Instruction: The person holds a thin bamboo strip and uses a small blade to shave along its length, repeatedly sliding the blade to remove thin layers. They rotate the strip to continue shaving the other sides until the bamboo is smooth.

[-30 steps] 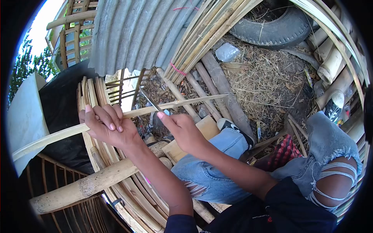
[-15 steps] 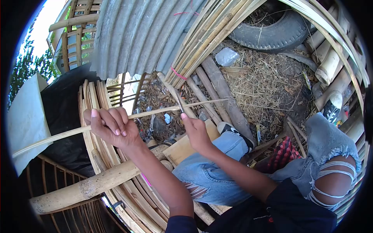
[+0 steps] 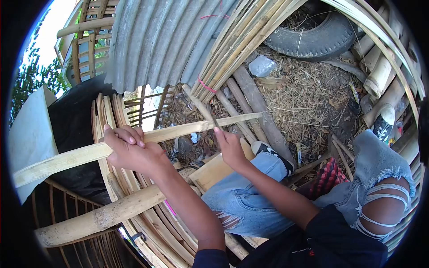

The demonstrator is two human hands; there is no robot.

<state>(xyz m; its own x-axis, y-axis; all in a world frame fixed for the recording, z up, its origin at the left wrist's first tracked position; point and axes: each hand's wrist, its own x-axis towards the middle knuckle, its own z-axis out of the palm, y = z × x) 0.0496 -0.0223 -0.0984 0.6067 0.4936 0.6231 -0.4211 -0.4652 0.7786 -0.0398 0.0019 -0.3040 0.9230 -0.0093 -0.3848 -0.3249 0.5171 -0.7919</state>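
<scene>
A long split bamboo strip (image 3: 62,161) runs across the view from the far left to the middle, its broad pale face showing. My left hand (image 3: 136,149) is closed around it left of centre, thumb lying along the top. My right hand (image 3: 231,149) grips a small knife whose handle is hidden in the fingers. Its thin, dark knife blade (image 3: 213,118) points up and meets the strip near a node. The strip's narrow tip extends past the blade to the right.
A thick bamboo pole (image 3: 107,213) lies beneath my left forearm, beside stacked split bamboo (image 3: 156,223). A tied bundle of strips (image 3: 237,47) leans against corrugated metal sheeting (image 3: 156,44). Farther right are a tire (image 3: 313,42), dry straw (image 3: 308,98) and bamboo poles (image 3: 380,80).
The bamboo strip has turned about its length, from its thin edge to its broad face. My left hand has rolled with it, and my right hand has shifted slightly right and down.
</scene>
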